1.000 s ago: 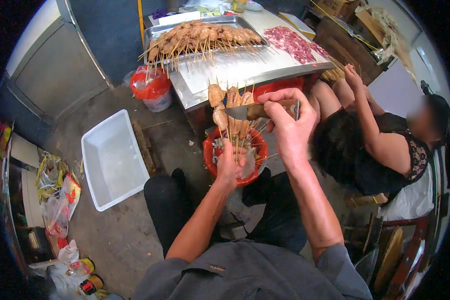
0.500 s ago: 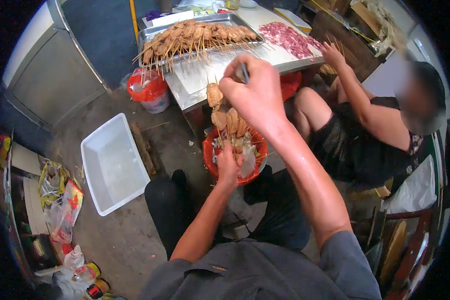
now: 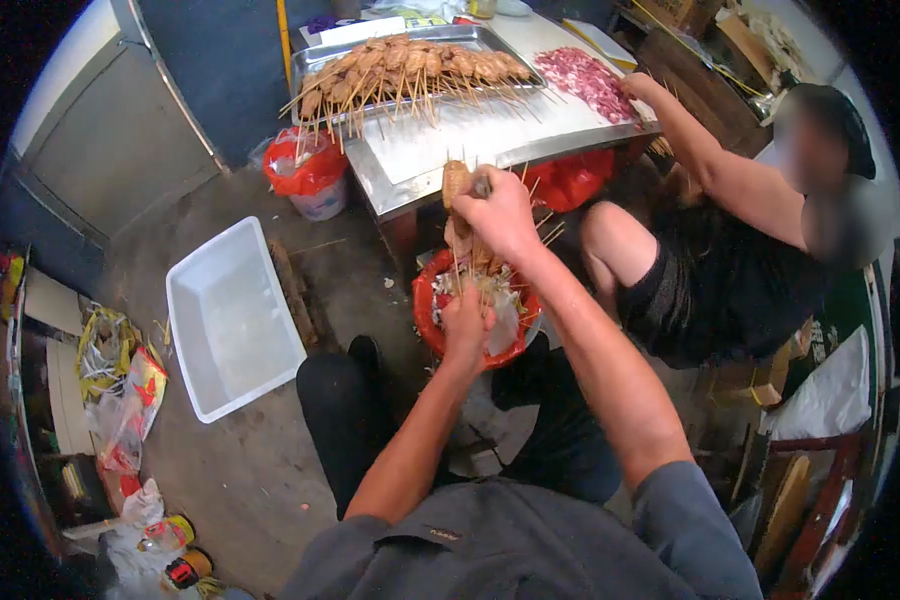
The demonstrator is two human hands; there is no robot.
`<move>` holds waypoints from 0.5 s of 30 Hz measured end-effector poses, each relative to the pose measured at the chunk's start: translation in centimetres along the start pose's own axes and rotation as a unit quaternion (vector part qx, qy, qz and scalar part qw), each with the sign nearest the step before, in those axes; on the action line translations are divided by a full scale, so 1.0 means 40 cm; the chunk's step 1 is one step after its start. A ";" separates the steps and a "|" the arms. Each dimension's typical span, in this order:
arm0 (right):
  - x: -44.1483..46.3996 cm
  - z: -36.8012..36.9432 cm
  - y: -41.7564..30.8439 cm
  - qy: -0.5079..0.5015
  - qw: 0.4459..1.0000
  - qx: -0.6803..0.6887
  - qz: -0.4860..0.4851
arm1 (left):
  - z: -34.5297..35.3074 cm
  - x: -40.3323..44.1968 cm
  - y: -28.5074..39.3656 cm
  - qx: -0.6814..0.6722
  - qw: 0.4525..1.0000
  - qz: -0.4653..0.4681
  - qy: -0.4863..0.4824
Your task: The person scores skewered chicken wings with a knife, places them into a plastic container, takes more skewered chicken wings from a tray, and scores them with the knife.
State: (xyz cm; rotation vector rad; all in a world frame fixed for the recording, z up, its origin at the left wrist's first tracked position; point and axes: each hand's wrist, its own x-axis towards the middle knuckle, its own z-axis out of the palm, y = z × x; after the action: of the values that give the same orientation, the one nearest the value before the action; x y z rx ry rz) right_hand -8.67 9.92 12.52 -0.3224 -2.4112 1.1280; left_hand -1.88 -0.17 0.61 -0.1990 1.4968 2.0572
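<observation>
meat skewers [image 3: 454, 180] roughly upright above the red-lined bucket [image 3: 428, 325]; left hand [image 3: 467, 318], fingers wrapped round their lower ends. i'd judge them light: thin, stiff wood that could snap, meat soft and probably slippery. best hold: low, on bare wood. right hand [image 3: 500, 215] clenched on a dark-ended tool handle [image 3: 483, 187], its working end hidden from me. farther out: shiny steel tray [image 3: 475, 36], heaped brown skewers [image 3: 400, 65], pale flat desk [image 3: 430, 150] edged in metal, ragged pink raw meat [image 3: 590, 85].

Floor [image 3: 240, 470] dim — tabletop [image 3: 430, 152] brighter | right hand [image 3: 498, 215] well lit | fisheye bowing, black corners | co-worker's head [image 3: 832, 130] blurred
</observation>
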 end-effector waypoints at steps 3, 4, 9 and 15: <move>-0.024 -0.015 0.021 -0.008 0.995 0.082 0.063 | -0.002 -0.004 0.007 -0.039 0.999 -0.008 -0.001; -0.026 -0.021 0.019 -0.010 0.990 0.122 0.065 | -0.002 -0.006 0.009 -0.043 0.999 -0.009 0.000; -0.030 -0.099 -0.041 0.046 0.976 0.203 0.059 | -0.005 -0.001 0.016 -0.065 0.997 -0.036 -0.015; -0.063 -0.162 -0.116 0.020 0.994 0.104 0.023 | -0.002 -0.007 0.019 -0.060 0.998 -0.026 -0.023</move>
State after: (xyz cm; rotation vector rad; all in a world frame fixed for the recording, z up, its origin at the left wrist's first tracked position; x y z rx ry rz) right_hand -3.34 10.27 18.97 -0.3302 -2.2378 1.3664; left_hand -2.08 -0.48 1.32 -0.2325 1.3295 2.0971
